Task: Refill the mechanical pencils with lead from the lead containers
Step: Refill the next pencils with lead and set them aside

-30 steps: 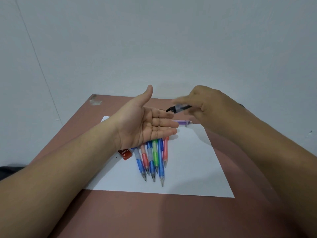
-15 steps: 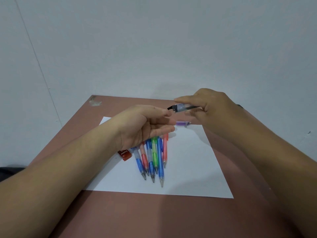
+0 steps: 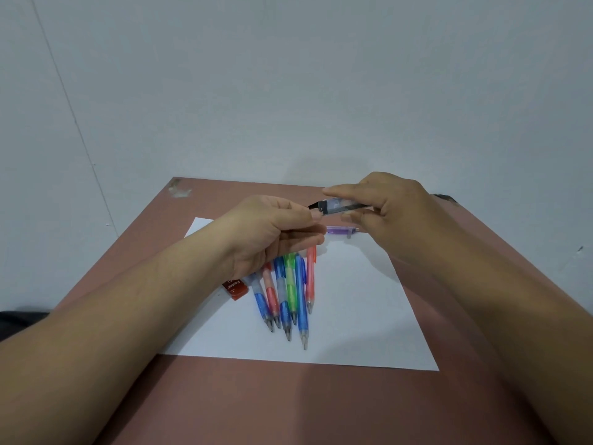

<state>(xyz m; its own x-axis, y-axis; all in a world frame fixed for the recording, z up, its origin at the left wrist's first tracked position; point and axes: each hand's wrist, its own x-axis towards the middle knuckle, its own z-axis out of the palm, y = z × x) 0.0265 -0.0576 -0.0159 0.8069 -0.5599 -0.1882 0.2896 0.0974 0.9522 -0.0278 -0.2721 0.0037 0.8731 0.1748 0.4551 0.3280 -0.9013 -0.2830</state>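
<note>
My right hand [image 3: 390, 207] grips a clear lead container [image 3: 340, 207] with a black tip, held level above the table, tip pointing left. My left hand [image 3: 276, 229] has its fingers curled, and its fingertips meet the container's black tip; I cannot make out any lead between them. Several mechanical pencils [image 3: 290, 293] in blue, red and green lie side by side on a white sheet of paper [image 3: 362, 316], tips toward me. A purple pencil [image 3: 341, 231] lies crosswise at the sheet's far edge, below my hands.
A red lead container [image 3: 236, 288] lies at the sheet's left edge, partly under my left wrist. The brown table [image 3: 288, 409] ends at a grey wall [image 3: 288, 91] behind. A dark object [image 3: 444, 198] sits at the far right corner.
My left hand has turned from an open, upturned palm to curled fingers and has moved right to the container's tip. My right hand has kept the container almost in place.
</note>
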